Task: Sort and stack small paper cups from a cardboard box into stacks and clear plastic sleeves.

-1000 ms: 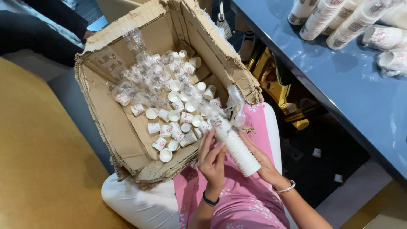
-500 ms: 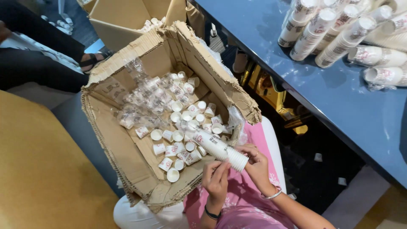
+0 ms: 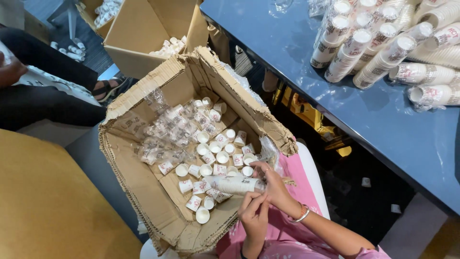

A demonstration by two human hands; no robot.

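An open, torn cardboard box (image 3: 143, 192) rests on my lap, with several small white paper cups (image 3: 211, 148) and crumpled clear plastic wrap (image 3: 163, 139) loose inside. A short stack of nested paper cups (image 3: 235, 184) lies sideways just above the loose cups at the box's near right corner. My right hand (image 3: 278, 189), with a bracelet on its wrist, grips the stack's right end. Just below it, my left hand (image 3: 254, 216) has its fingertips raised to the same end of the stack.
On the blue table (image 3: 383, 124) at the right lie several long stacks of paper cups (image 3: 383, 48). A second cardboard box (image 3: 143, 33) with cups stands behind mine. Another person's dark-clothed legs (image 3: 48, 96) are at the left. A tan surface (image 3: 43, 201) fills the lower left.
The cup stack was tilted over my lap at the box's corner; it now lies sideways, lower, inside the box. Both hands moved with it. The view shifted toward the table.
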